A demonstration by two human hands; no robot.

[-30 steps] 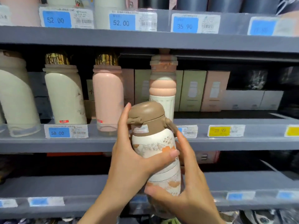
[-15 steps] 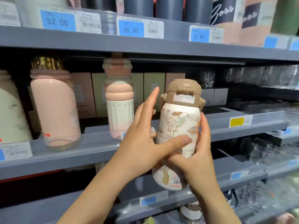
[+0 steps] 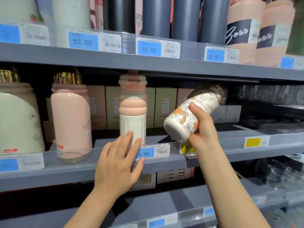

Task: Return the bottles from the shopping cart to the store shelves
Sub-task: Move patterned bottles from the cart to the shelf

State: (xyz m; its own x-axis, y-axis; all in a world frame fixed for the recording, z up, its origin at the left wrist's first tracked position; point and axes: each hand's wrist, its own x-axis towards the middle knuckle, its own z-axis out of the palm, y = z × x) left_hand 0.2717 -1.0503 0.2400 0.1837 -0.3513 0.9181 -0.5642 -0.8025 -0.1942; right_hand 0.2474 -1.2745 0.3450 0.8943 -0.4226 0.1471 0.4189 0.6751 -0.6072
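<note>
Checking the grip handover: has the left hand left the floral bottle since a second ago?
Yes. The left hand dropped off the floral bottle, now beside the ribbed bottle.

At the middle of the frame your right hand [image 3: 201,127] holds the tilted bottle [image 3: 189,116] over the front edge of the middle shelf [image 3: 164,162], its base toward you and its cap pointing to the upper right. Left of it a ribbed bottle [image 3: 132,109] stands upright on that shelf, with boxes [image 3: 165,106] behind. Your left hand [image 3: 117,165] lies before the ribbed bottle, fingertips against its foot. Further left stands a wide flask [image 3: 71,119]. The upper shelf [image 3: 148,63] runs across the top.
</note>
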